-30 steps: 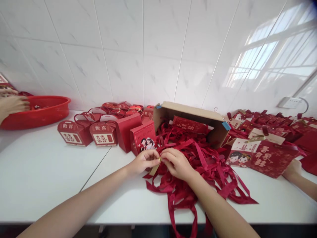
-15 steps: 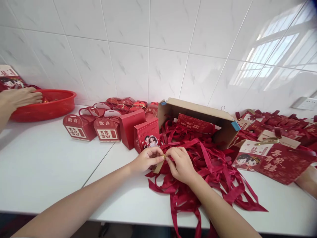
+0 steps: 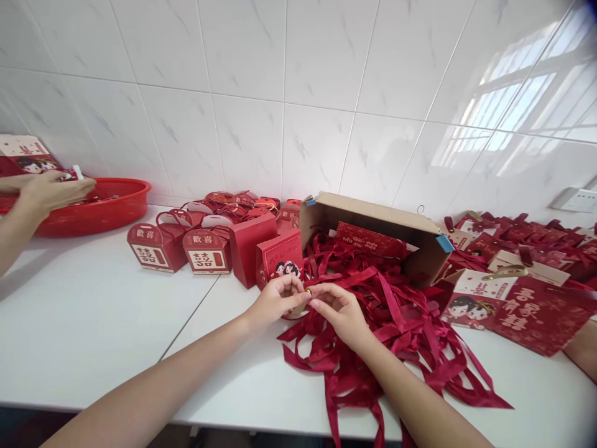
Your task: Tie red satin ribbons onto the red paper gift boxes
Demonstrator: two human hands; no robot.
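A narrow gold ribbon point(image 3: 308, 291) is pinched between the fingertips of my two hands, curled into a small loop. My left hand point(image 3: 276, 302) grips it from the left, thumb against the bent fingers. From the other side my right hand point(image 3: 342, 310) holds it by thumb and forefinger; my fingers hide part of it. Just behind my left hand stands a red gift box point(image 3: 280, 256) with a cartoon couple on its front. Beneath and beside my right hand spreads a tangled heap of dark red ribbons point(image 3: 387, 305).
The ribbons spill from a tipped cardboard box point(image 3: 373, 206). Small red boxes point(image 3: 205, 252) stand to its left. A red basin point(image 3: 119, 205) with a co-worker's hands point(image 3: 51, 191) over it is at the far left. At right, another person's hand point(image 3: 581, 345) is by a large red gift box point(image 3: 532, 311).
The gold ribbon's hanging end has been drawn up into a smaller loop between my fingers. My right fingers have straightened somewhat. The co-worker's hands at left now lift something small above the basin.
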